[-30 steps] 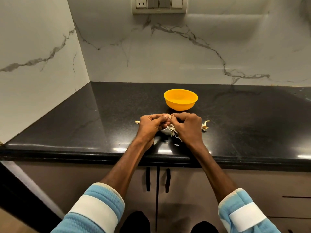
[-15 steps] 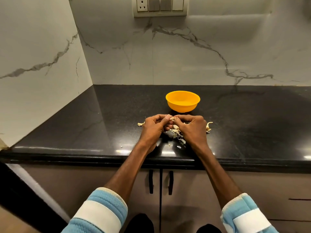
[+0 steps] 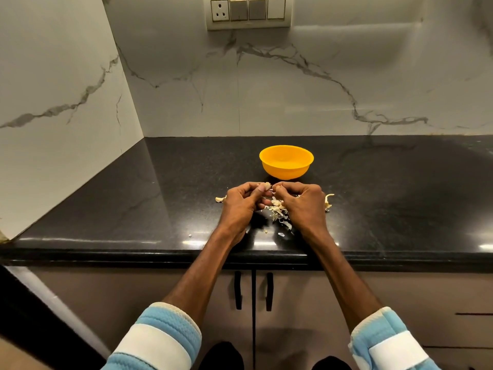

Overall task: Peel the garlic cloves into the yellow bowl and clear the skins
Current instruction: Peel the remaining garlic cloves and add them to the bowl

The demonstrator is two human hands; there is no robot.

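Both hands are curled over the black countertop (image 3: pixel 160 209), knuckles up and fingertips meeting; the left hand (image 3: pixel 241 202) and the right hand (image 3: pixel 304 204) together pinch a small pale garlic clove (image 3: pixel 269 186) between thumbs and forefingers, though most of it is hidden by the fingers. The yellow bowl (image 3: pixel 286 162) stands upright at twelve o'clock from the hands, just beyond the fingertips and apart from them. A heap of papery skins (image 3: pixel 278 212) lies on the counter under and between the hands, trailing toward six o'clock; one stray skin (image 3: pixel 219 199) lies at nine o'clock of the left hand, and a curled stalk piece (image 3: pixel 328 200) at three o'clock of the right hand. A few tiny flecks (image 3: pixel 190 235) lie near the counter's front edge, at seven o'clock. Blue-and-white sleeves (image 3: pixel 157 340) cover both forearms; a switch panel (image 3: pixel 246 12) sits on the marble wall at twelve o'clock.
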